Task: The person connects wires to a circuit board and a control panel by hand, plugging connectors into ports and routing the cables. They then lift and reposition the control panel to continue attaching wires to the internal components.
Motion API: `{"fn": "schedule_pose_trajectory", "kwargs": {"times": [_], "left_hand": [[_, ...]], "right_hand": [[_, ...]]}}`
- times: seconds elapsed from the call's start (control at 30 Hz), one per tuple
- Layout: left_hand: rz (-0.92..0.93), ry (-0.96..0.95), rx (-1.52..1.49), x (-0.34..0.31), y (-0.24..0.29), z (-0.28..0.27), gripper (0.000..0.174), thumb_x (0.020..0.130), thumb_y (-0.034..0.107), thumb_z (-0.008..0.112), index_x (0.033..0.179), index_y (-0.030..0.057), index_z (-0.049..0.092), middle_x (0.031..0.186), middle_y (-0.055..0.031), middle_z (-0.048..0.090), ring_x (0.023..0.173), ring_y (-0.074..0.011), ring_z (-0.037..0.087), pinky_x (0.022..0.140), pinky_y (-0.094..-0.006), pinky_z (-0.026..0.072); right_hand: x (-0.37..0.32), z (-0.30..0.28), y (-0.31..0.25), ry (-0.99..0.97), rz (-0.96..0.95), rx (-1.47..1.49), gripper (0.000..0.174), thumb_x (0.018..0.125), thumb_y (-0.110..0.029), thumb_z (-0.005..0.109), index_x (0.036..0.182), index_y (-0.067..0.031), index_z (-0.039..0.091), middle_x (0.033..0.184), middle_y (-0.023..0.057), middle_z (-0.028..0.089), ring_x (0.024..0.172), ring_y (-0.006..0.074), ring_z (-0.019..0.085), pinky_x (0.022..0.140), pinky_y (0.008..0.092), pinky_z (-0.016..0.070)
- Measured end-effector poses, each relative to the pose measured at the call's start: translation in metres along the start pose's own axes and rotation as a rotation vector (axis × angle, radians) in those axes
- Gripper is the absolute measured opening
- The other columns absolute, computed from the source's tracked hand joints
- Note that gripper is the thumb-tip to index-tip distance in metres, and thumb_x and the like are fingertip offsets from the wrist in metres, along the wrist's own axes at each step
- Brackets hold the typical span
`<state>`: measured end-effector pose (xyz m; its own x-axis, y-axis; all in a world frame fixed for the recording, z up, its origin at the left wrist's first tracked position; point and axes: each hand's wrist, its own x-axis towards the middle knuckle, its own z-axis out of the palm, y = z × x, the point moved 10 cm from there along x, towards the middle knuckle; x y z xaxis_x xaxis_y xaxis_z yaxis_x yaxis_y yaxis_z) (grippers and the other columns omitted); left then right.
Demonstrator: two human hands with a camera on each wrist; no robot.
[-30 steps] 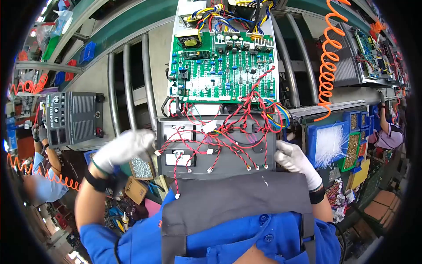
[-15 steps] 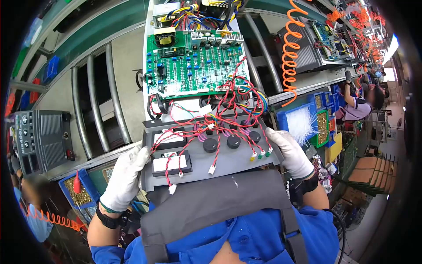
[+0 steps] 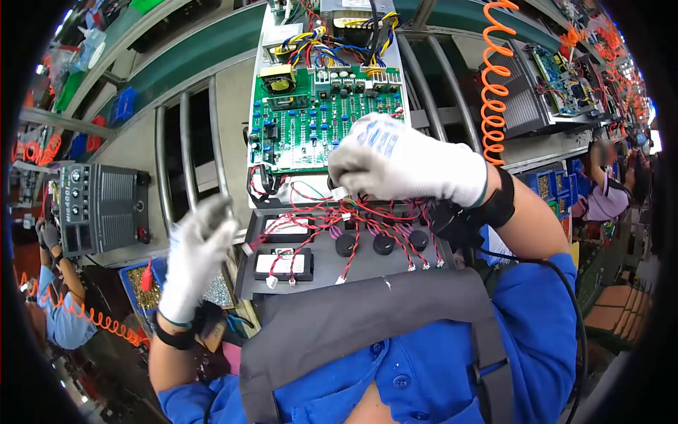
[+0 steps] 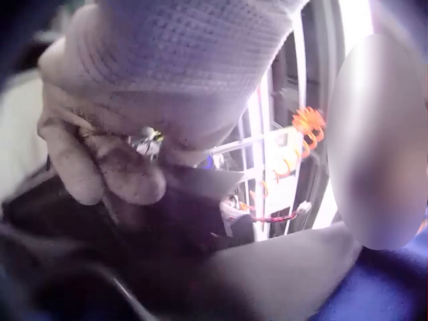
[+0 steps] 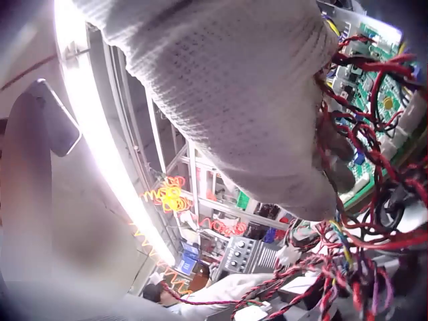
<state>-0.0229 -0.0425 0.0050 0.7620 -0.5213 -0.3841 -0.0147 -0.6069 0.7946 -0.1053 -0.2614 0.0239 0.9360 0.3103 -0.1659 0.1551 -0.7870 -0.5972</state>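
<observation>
My gloved right hand (image 3: pixel 385 166) reaches over the lower edge of the green circuit board (image 3: pixel 304 141). Its curled fingers grip among the red-and-black twisted wires (image 5: pixel 374 147), and a white connector (image 3: pixel 340 192) shows just under the fingertips. Blurred by motion, my gloved left hand (image 3: pixel 201 258) is held off the left end of the grey panel (image 3: pixel 325 279), fingers loosely bent with nothing seen in them. A loose wire end with a white connector (image 4: pixel 304 206) sticks out near it. Black knobs (image 3: pixel 383 244) and two white-labelled black modules (image 3: pixel 282 264) sit on the panel, under the wires.
Metal rollers (image 3: pixel 194 152) flank the board's chassis. A grey welder unit (image 3: pixel 106 208) stands at left, another opened unit (image 3: pixel 522 92) at right. An orange coiled hose (image 3: pixel 494 92) hangs at right. A blue bin of small brass-coloured parts (image 3: pixel 145 286) lies beyond my left hand.
My right hand has left the panel's right end and moved up and left over the wires and board. My left hand has let go of the panel's left end and moved slightly away.
</observation>
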Motion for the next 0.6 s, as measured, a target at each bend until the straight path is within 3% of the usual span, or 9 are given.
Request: {"fn": "schedule_pose_trajectory", "kwargs": {"times": [0.07,0.17,0.23,0.3,0.37,0.4,0.47,0.53,0.6], "left_hand": [[0.400,-0.010,0.387,0.010,0.067,0.001,0.037,0.090,0.012,0.065,0.123,-0.0051,0.063,0.111,-0.0114,0.069,0.103,-0.0175,0.064,0.089,-0.0297,0.0491],[0.799,-0.194,0.549,0.010,0.120,0.059,0.041,0.083,0.014,0.069,0.120,-0.0014,0.064,0.108,-0.0207,0.067,0.101,-0.0353,0.066,0.090,-0.0405,0.0506],[0.716,-0.448,0.598,0.028,0.106,0.098,0.037,0.084,0.016,0.070,0.117,0.0007,0.065,0.104,-0.0192,0.069,0.095,-0.0338,0.067,0.084,-0.0414,0.0519],[0.684,-0.559,0.649,0.039,0.112,0.119,0.034,0.085,0.017,0.069,0.116,0.0009,0.065,0.099,-0.0170,0.070,0.089,-0.0314,0.068,0.080,-0.0400,0.0530],[0.055,-0.953,0.673,0.040,0.068,0.135,0.026,0.090,0.016,0.065,0.111,0.0010,0.066,0.085,-0.0098,0.067,0.077,-0.0210,0.066,0.070,-0.0348,0.0529],[0.063,-0.967,0.682,0.046,0.061,0.137,0.026,0.090,0.016,0.065,0.111,0.0010,0.066,0.085,-0.0098,0.067,0.077,-0.0210,0.066,0.070,-0.0348,0.0529],[0.428,-0.794,0.443,0.067,0.084,0.136,0.022,0.093,0.016,0.061,0.108,0.0007,0.066,0.077,-0.0043,0.062,0.071,-0.0115,0.059,0.063,-0.0300,0.0496],[0.282,-0.615,0.299,0.086,0.091,0.116,0.018,0.095,0.015,0.058,0.102,0.0004,0.066,0.073,-0.0015,0.058,0.068,-0.0095,0.054,0.060,-0.0298,0.0468],[0.230,-0.601,0.359,0.089,0.094,0.107,0.017,0.097,0.014,0.056,0.102,0.0005,0.066,0.070,-0.0008,0.056,0.067,-0.0092,0.052,0.061,-0.0295,0.0468]], "right_hand": [[0.000,-0.014,0.000,0.100,-0.042,0.159,0.012,0.085,-0.015,0.063,0.091,-0.0054,0.067,0.083,0.0160,0.068,0.082,0.0333,0.069,0.072,0.0415,0.0523],[-0.009,-0.032,-0.011,0.227,-0.099,0.103,0.016,0.085,-0.017,0.063,0.094,-0.0042,0.067,0.084,0.0167,0.068,0.082,0.0334,0.068,0.072,0.0412,0.0525],[-0.022,-0.039,-0.032,0.164,-0.121,-0.035,0.022,0.082,-0.019,0.067,0.097,-0.0025,0.067,0.081,0.0160,0.067,0.086,0.0339,0.068,0.079,0.0417,0.0516],[-0.037,-0.027,-0.035,0.078,-0.094,-0.196,0.036,0.072,-0.020,0.075,0.102,-0.0034,0.066,0.101,0.0145,0.066,0.107,0.0313,0.062,0.095,0.0461,0.0446],[-0.053,-0.015,-0.036,0.078,-0.132,-0.329,0.050,0.067,-0.022,0.078,0.113,-0.0076,0.063,0.129,0.0154,0.056,0.124,0.0304,0.054,0.107,0.0516,0.0370],[-0.054,-0.009,-0.035,0.084,-0.115,-0.325,0.050,0.067,-0.022,0.078,0.113,-0.0076,0.063,0.129,0.0154,0.056,0.124,0.0304,0.054,0.107,0.0516,0.0370],[-0.056,-0.010,-0.033,0.215,-0.017,-0.456,0.056,0.068,-0.020,0.077,0.120,-0.0084,0.059,0.134,0.0162,0.054,0.127,0.0325,0.052,0.111,0.0546,0.0334],[-0.052,-0.009,-0.029,0.269,0.040,-0.481,0.057,0.068,-0.015,0.075,0.123,-0.0083,0.058,0.136,0.0164,0.053,0.127,0.0327,0.052,0.111,0.0567,0.0326],[-0.050,-0.016,-0.017,0.379,0.110,-0.478,0.055,0.069,-0.011,0.071,0.122,-0.0082,0.059,0.134,0.0168,0.054,0.126,0.0321,0.053,0.110,0.0577,0.0325]]}}
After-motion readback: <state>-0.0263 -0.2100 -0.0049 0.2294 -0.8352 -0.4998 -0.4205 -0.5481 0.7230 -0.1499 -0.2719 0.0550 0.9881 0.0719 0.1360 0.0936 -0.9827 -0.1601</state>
